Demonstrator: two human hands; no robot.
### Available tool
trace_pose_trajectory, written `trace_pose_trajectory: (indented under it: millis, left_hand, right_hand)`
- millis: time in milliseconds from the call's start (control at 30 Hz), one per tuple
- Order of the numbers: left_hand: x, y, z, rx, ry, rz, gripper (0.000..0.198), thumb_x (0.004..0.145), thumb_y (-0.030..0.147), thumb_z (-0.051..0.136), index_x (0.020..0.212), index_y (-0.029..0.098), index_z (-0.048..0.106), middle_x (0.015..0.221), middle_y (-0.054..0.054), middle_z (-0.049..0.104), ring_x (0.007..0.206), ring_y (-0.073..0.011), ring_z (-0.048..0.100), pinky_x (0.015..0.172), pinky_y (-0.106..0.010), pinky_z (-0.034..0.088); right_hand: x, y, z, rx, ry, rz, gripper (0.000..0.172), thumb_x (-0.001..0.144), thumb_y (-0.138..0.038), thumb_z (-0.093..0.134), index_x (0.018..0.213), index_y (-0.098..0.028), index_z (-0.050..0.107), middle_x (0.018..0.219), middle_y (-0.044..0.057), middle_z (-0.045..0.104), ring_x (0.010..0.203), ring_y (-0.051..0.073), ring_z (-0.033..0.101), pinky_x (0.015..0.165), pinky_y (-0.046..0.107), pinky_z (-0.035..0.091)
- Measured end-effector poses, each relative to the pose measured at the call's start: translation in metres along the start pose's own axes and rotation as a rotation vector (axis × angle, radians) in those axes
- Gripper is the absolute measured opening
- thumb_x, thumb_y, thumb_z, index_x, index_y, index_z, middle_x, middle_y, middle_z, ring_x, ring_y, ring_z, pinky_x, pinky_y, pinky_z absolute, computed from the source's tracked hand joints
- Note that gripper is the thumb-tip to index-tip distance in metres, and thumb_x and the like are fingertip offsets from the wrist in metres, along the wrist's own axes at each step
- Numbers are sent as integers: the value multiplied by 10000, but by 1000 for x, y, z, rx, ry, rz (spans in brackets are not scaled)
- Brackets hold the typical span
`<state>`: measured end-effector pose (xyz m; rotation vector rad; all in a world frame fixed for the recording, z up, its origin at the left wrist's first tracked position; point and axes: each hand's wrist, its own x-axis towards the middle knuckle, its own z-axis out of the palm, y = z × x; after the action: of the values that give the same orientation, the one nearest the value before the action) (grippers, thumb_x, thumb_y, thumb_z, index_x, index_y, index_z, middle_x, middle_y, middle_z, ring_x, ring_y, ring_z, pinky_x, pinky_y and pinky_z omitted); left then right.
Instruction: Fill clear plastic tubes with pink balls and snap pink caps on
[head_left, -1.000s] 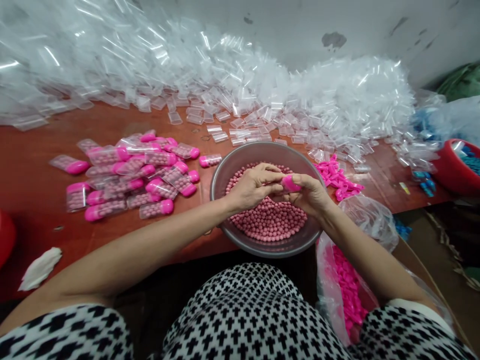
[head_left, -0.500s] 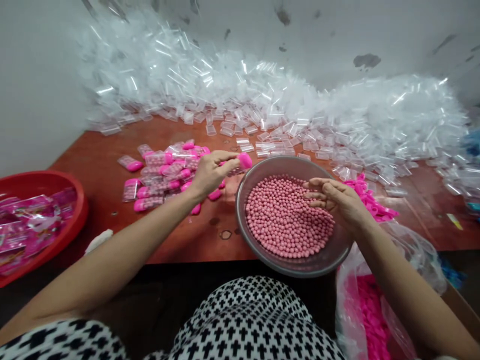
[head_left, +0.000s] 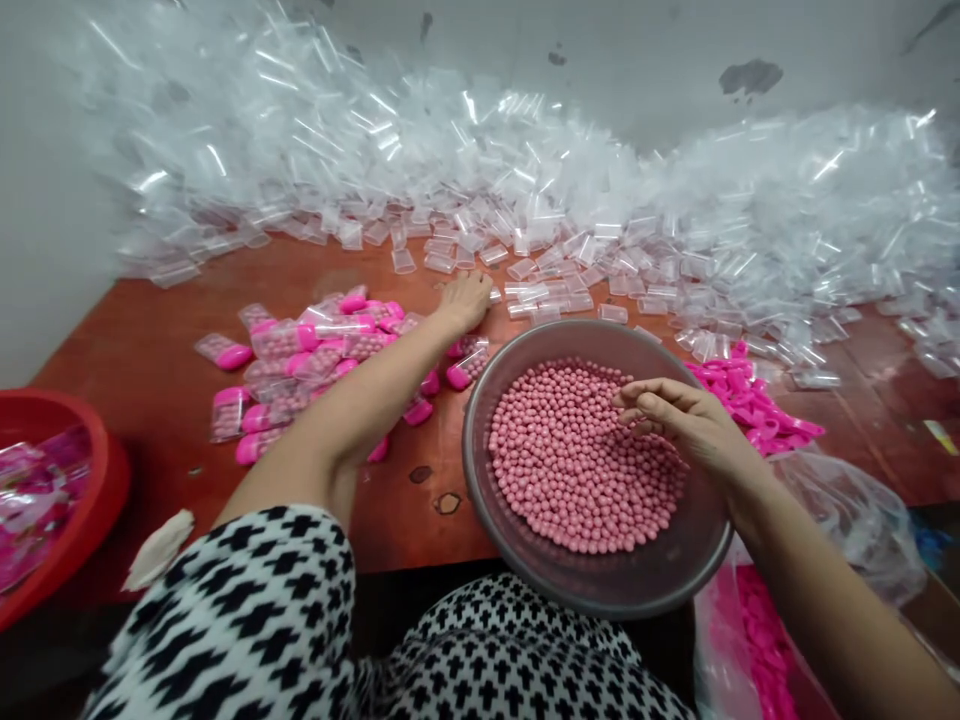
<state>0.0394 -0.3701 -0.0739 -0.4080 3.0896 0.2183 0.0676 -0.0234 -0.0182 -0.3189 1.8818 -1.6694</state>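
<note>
My left hand [head_left: 466, 300] reaches across the table to the near edge of a pile of clear plastic cases [head_left: 544, 298]. Its fingers are bent down around a clear case, only a sliver of which shows. My right hand [head_left: 679, 418] hovers over a grey bowl [head_left: 480, 470] of pink beads [head_left: 577, 465]. Its fingers are loosely curled, thumb apart, with nothing seen in them. Left of the bowl, bead-filled clear cases with bright pink caps [head_left: 315, 360] lie heaped. One filled case [head_left: 469, 362] rests between my left wrist and the bowl.
A large heap of empty clear cases [head_left: 420, 150] stretches along the wall. Pink plastic caps [head_left: 750, 405] lie right of the bowl, above a plastic bag [head_left: 847, 520] holding more pink pieces. A red basin [head_left: 112, 490] with pink packets stands at the left.
My left hand has let go of the pink-capped filled case beside the bowl and moved forward to the clear cases. My right hand stays over the beads, its fingers drawn closer together.
</note>
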Motion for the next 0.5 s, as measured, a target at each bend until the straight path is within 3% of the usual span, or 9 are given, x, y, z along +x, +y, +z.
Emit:
trace_pose_trajectory:
  millis: [100, 233, 333, 400, 500]
  left_hand:
    - [1, -2, 6, 23, -33, 52, 368, 981, 158, 315, 1228, 107, 583, 1278, -216, 589, 1163, -310, 564, 900, -400, 438]
    - [-14, -9, 0, 33, -18, 81, 377, 984, 188, 319, 1280, 128, 545, 1250, -192, 596, 1058, -300, 612, 853, -390, 454]
    - [-33, -7, -24, -62, 127, 114, 369, 1019, 312, 362, 1352, 231, 500, 1281, -56, 592, 1049, -207, 593, 948, -340, 460]
    - [-50, 4, -48, -220, 296, 138, 348, 981, 344, 503, 1309, 238, 550, 1140, 13, 649, 958, -133, 579, 998, -315, 455]
    - [-82, 31, -82, -476, 379, 174, 493, 826, 328, 736, 1265, 168, 580, 951, 34, 672, 796, -74, 559, 856, -247, 501]
  right_hand:
    - [0, -1, 0, -19, -15, -32, 311, 730, -459, 821, 888, -198, 760, 922, 64, 743, 741, 152, 696, 625, 260, 594]
    - [0, 0, -1, -70, -39, -110, 338, 748, -483, 796, 884, -180, 736, 884, 52, 739, 730, 144, 690, 604, 245, 574]
    - [1, 2, -2, -101, -50, -170, 370, 737, -501, 796, 901, -177, 728, 863, 37, 729, 726, 127, 682, 611, 228, 562]
    - [1, 3, -3, -81, -46, -207, 387, 732, -517, 793, 910, -181, 722, 863, 31, 729, 730, 124, 686, 625, 226, 563]
    - [-1, 3, -4, -35, 3, -267, 407, 729, -547, 787, 912, -191, 716, 855, 25, 734, 725, 126, 686, 631, 232, 565]
